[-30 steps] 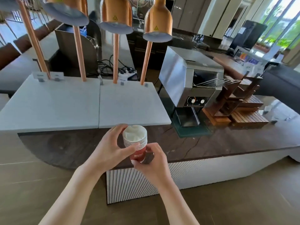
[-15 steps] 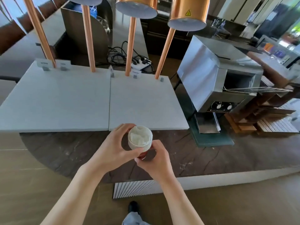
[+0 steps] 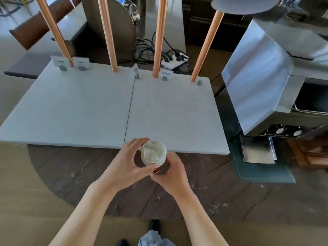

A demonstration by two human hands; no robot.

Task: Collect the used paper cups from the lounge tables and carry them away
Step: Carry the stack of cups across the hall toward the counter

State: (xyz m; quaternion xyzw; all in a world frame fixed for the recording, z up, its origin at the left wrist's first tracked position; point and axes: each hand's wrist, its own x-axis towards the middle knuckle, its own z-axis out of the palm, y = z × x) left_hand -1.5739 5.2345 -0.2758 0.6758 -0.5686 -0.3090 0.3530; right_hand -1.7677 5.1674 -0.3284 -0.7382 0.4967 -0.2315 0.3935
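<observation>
Since a second ago we are leaning closer over the bench [image 3: 195, 183]; both hands, left hand [image 3: 126, 162] and right hand [image 3: 171, 172], are clamping the cup stack [image 3: 153, 154], light and crushable, so we are gripping its sides gently.

Hotel or lounge buffet counter, dark stone countertop [image 3: 204, 189] carrying two pale serving slabs [image 3: 85, 110] at 12 o'clock, copper heat-lamp poles [image 3: 106, 32] with small label cards [image 3: 58, 61], a stainless conveyor toaster [image 3: 266, 77] at 2 o'clock, a power strip [image 3: 173, 62] behind.
</observation>
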